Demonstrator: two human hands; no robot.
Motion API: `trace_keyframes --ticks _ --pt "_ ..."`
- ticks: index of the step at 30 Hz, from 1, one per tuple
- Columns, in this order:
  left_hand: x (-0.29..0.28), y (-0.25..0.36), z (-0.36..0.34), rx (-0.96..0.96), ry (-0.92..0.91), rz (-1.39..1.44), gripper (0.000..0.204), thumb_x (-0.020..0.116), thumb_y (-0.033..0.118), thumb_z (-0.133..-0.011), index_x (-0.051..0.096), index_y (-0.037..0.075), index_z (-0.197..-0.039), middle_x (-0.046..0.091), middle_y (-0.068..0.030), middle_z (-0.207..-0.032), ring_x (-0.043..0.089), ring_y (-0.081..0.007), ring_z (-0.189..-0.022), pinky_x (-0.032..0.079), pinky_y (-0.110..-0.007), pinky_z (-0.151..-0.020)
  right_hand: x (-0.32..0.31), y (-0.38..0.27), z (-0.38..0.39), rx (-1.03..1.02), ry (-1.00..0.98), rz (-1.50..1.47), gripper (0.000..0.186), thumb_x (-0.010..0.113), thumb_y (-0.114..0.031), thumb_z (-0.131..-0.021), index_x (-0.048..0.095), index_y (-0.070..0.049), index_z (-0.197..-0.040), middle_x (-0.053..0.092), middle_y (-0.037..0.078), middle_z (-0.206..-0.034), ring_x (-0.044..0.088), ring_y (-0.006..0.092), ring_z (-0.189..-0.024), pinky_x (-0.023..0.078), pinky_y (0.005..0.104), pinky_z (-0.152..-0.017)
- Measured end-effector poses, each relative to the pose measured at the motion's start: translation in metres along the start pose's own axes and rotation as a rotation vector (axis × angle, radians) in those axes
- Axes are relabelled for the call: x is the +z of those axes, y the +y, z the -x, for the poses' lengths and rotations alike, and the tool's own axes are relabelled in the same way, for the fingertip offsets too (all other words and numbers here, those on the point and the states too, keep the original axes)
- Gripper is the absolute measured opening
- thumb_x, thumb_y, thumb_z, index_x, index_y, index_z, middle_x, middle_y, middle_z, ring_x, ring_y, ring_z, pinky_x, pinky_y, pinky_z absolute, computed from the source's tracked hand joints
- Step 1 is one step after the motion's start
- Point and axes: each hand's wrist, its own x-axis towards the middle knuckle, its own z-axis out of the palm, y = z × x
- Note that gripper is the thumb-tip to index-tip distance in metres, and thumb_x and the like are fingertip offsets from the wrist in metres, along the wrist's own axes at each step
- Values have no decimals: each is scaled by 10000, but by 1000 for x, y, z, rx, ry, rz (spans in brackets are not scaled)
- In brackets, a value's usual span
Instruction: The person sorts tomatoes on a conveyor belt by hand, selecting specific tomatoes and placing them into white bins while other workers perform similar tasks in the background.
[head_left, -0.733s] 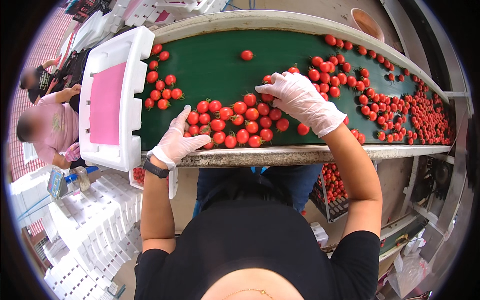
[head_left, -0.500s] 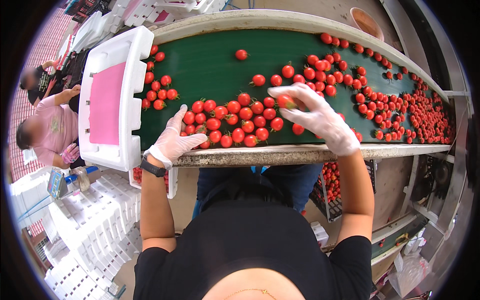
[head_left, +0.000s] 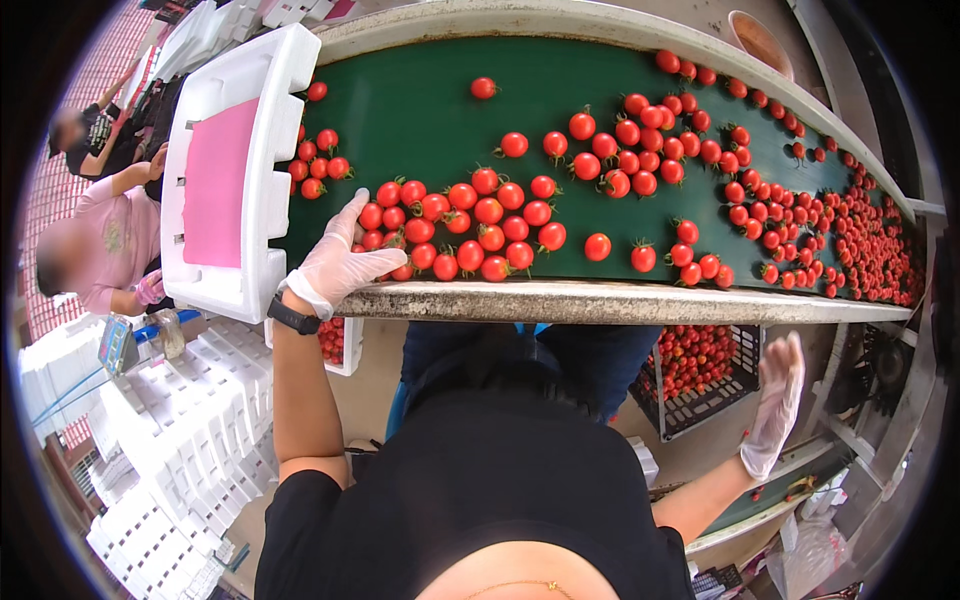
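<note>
- The left hand (head_left: pixel 335 262) wears a thin white glove and has a black watch (head_left: pixel 293 316) on its wrist.
- This hand is open. Its fingers are spread and it holds nothing.
- It rests on the near edge of the green belt (head_left: pixel 420 110), right against a bunch of red tomatoes (head_left: pixel 470 225).
- The fingertips touch the tomatoes at the left end of that bunch.
- The right hand (head_left: pixel 775 405) also wears a white glove. It is down below the belt, out to the side, well away from the tomatoes on top.
- This hand is open too, with flat fingers and nothing in it.
- Just left of the right hand, under the belt, sits a dark crate (head_left: pixel 700 365) full of tomatoes.
- A white foam box (head_left: pixel 250 160) with a pink pad inside lies at the left end of the belt, just beside the left hand.
- Many more tomatoes are spread over the belt, and they get very crowded at the far right.
- Stacks of white foam trays (head_left: pixel 170 440) stand on the floor at the lower left.
- Two other people are at the far left, one in a pink top (head_left: pixel 110 235).
</note>
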Motion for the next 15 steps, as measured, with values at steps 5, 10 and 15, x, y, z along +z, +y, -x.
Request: trace_keyframes --ticks 5,10,15 --pt "-5 11 12 12 -90 52 1016 798 142 -688 136 51 -1454 463 -73 -1046 483 -145 -977 410 -260 -890 102 -34 -48 -382 -53 1206 429 572 -251 -885 500 -94 -1279 510 179 -1237 468 297 -1168 340 383 -999" --pt "0 4 7 154 -89 -70 1048 799 63 -661 117 74 -1456 416 -126 -1142 427 -167 -1048 463 -282 -867 136 -31 -83 -51 -329 1213 629 652 -350 -831 401 -102 -1352 464 201 -1284 494 268 -1149 421 385 -929" --pt "19 24 9 140 -111 -34 1095 801 78 -657 62 92 -1465 405 -146 -1213 419 -190 -1074 441 -298 -908 184 -13 -80 229 -638 684 698 702 -267 -795 362 -133 -1389 430 144 -1206 506 209 -1057 437 321 -913"
